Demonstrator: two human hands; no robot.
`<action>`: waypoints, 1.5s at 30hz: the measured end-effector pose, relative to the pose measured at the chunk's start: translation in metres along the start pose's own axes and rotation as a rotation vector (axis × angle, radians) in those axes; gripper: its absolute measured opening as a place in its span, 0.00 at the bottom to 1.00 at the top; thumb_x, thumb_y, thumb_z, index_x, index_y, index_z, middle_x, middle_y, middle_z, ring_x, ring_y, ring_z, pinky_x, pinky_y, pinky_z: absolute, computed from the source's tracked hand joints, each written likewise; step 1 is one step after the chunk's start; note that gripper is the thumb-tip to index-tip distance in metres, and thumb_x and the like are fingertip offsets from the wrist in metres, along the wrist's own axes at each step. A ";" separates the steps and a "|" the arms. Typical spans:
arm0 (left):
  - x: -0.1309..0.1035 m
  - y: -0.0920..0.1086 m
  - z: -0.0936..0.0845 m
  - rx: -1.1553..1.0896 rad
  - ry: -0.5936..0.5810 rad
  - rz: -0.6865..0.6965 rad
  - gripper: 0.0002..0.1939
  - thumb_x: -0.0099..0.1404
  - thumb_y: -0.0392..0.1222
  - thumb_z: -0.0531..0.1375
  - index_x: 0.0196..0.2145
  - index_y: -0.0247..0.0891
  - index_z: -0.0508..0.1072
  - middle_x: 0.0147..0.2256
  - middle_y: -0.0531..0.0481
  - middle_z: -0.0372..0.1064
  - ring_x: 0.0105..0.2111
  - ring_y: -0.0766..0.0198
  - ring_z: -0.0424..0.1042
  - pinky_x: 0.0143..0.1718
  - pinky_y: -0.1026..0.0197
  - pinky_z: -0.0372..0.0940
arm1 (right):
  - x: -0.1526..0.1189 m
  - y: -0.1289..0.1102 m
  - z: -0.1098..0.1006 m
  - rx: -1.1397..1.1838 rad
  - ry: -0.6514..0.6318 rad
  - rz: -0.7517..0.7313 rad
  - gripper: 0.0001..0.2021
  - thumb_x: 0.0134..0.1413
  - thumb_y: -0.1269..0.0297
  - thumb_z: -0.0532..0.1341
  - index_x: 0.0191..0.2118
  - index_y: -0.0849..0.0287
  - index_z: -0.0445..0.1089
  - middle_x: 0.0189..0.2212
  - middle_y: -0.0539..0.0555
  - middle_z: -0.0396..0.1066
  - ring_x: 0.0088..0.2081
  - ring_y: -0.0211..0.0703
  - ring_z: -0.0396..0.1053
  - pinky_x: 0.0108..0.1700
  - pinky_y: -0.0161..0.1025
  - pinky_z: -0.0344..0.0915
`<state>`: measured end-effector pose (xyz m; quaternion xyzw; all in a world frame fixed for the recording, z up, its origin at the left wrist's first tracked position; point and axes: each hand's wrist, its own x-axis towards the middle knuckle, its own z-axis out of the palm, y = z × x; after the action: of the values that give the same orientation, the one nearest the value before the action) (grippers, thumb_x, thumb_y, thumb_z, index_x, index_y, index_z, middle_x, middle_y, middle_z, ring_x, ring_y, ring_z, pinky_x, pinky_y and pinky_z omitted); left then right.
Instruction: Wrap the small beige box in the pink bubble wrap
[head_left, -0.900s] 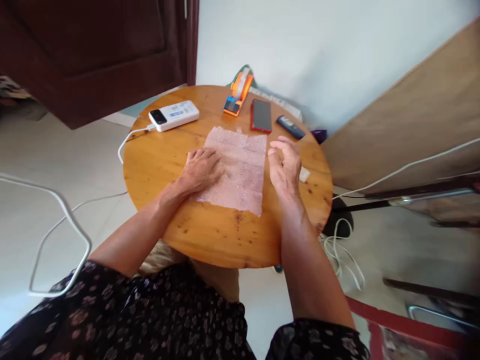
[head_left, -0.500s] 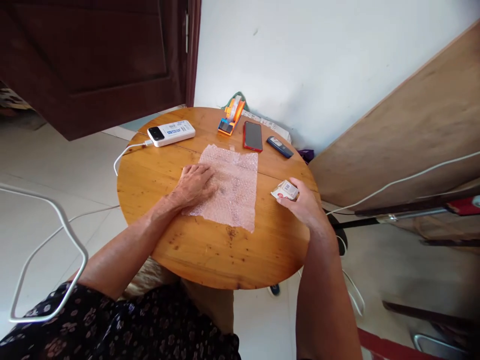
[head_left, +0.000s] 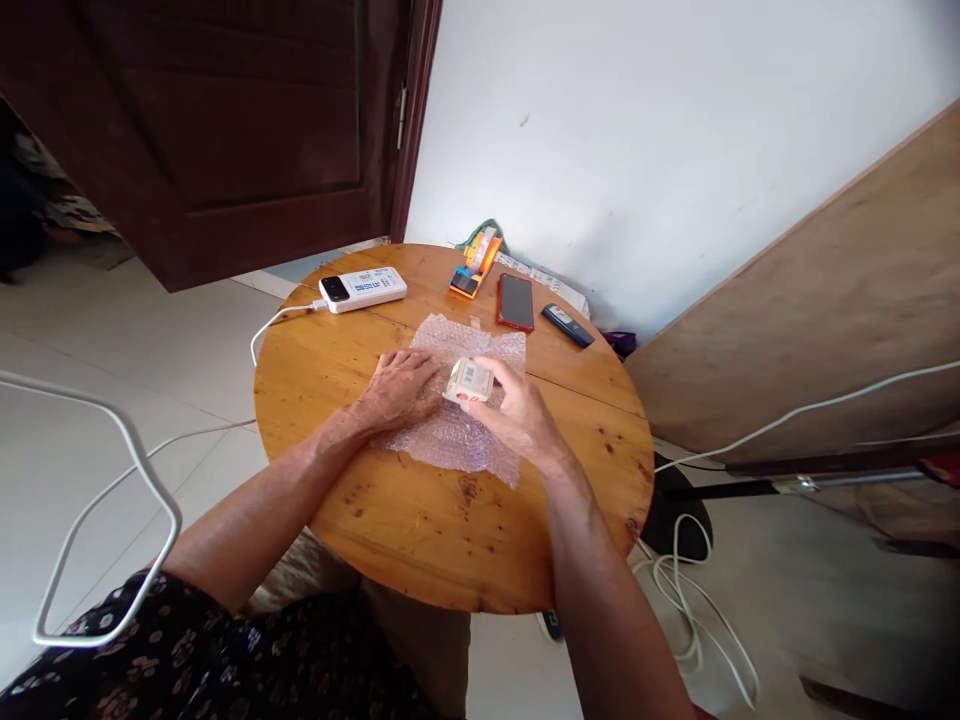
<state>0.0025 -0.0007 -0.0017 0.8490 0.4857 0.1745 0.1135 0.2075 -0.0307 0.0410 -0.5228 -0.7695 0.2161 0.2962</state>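
Between the clamped fingers of the right hand [head_left: 510,415] sat a small box [head_left: 469,381] above the bubble wrap [head_left: 465,440], which the left hand [head_left: 397,390] pressed flat with fingers together, while beyond the fingertips lay a phone [head_left: 515,301], tape dispenser [head_left: 475,267] and power bank [head_left: 363,289].

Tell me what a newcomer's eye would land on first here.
The clear bubble-wrap sheet spread mid-way on the round wooden table, pinned flat by the left hand. Over it, the right hand holds a small white printed box. Along the far edge lie a white power bank and a red-cased phone.
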 end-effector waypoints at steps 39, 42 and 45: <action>0.004 -0.011 0.005 -0.380 0.184 0.108 0.27 0.55 0.29 0.54 0.53 0.38 0.72 0.55 0.45 0.70 0.61 0.52 0.63 0.63 0.43 0.56 | -0.012 0.028 0.016 0.041 -0.015 0.056 0.25 0.51 0.69 0.62 0.56 0.53 0.65 0.50 0.56 0.73 0.53 0.52 0.70 0.55 0.51 0.66; 0.001 -0.007 0.002 -0.482 0.139 0.153 0.30 0.56 0.28 0.54 0.57 0.39 0.69 0.57 0.45 0.69 0.62 0.52 0.61 0.64 0.44 0.57 | -0.013 0.026 0.016 0.041 -0.019 0.061 0.25 0.51 0.69 0.61 0.57 0.54 0.65 0.50 0.57 0.73 0.52 0.52 0.71 0.55 0.51 0.66; -0.001 -0.004 0.002 -0.553 0.094 0.189 0.32 0.56 0.30 0.57 0.59 0.40 0.65 0.58 0.43 0.67 0.60 0.52 0.64 0.62 0.46 0.59 | -0.013 0.025 0.015 0.043 -0.014 0.050 0.25 0.51 0.70 0.61 0.57 0.54 0.65 0.51 0.57 0.73 0.52 0.52 0.71 0.55 0.50 0.65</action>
<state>-0.0002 0.0002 -0.0051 0.8182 0.3432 0.3494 0.3012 0.2181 -0.0337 0.0108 -0.5337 -0.7535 0.2438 0.2966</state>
